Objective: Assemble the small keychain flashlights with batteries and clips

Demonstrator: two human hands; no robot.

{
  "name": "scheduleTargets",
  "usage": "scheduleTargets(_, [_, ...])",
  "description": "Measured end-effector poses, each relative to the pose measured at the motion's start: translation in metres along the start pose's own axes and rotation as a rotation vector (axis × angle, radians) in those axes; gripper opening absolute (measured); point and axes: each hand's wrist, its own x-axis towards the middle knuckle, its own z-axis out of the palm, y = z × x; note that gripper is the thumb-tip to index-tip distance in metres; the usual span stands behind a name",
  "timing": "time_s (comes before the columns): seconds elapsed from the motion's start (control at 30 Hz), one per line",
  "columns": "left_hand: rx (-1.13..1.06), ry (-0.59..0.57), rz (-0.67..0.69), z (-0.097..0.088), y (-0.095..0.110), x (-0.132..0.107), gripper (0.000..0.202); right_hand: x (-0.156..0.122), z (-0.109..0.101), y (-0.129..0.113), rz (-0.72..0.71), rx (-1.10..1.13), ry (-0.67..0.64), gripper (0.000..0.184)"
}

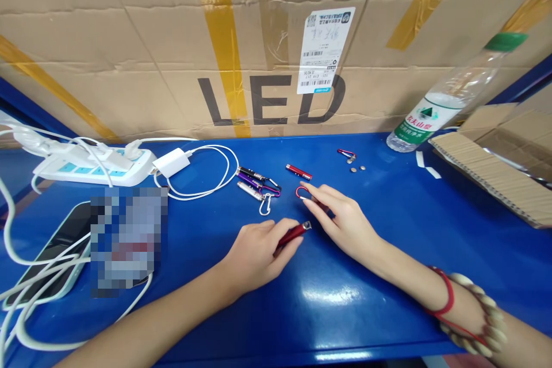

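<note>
Red penlight (294,234) lies clasped in the curled left hand (261,250), its tip near the right hand (345,215), whose fingers pinch a red carabiner (297,190).

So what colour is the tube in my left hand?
The tube is red, with a silver-coloured tip; it shows best in the head view.

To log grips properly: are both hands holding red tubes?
No, the left hand holds a red tube, while the right hand pinches a red carabiner.

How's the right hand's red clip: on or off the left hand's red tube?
Off. The right hand pinches the red clip; blue tabletop shows between it and the red tube in the left hand.
</note>
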Motion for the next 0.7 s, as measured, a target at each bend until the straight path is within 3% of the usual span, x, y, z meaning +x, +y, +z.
scheduleTargets(0.13, [-0.051,0.033,-0.110,-0.002,0.001,0.001,0.015,0.004,-0.004,0.011,0.130,-0.219,-0.083,0.038])
scheduleTargets(0.23, [-0.062,0.042,-0.131,-0.004,0.001,0.000,0.013,0.006,-0.008,0.012,0.134,-0.242,-0.023,0.035])
scheduleTargets(0.33, [-0.046,0.060,-0.130,-0.003,0.001,-0.001,0.014,0.007,-0.012,0.003,0.137,0.020,0.044,0.026])
scheduleTargets(0.5, [-0.004,0.019,-0.115,-0.001,-0.003,0.000,0.016,0.001,-0.007,-0.018,0.330,0.613,-0.128,0.023])
scheduleTargets(0.6, [-0.017,0.009,-0.121,-0.001,-0.003,0.002,0.015,-0.002,-0.002,-0.024,0.454,0.827,-0.159,0.024])
scheduleTargets(0.7, [0.007,-0.041,-0.137,-0.003,-0.002,0.003,0.015,-0.004,0.001,-0.025,0.464,0.903,-0.107,0.020])
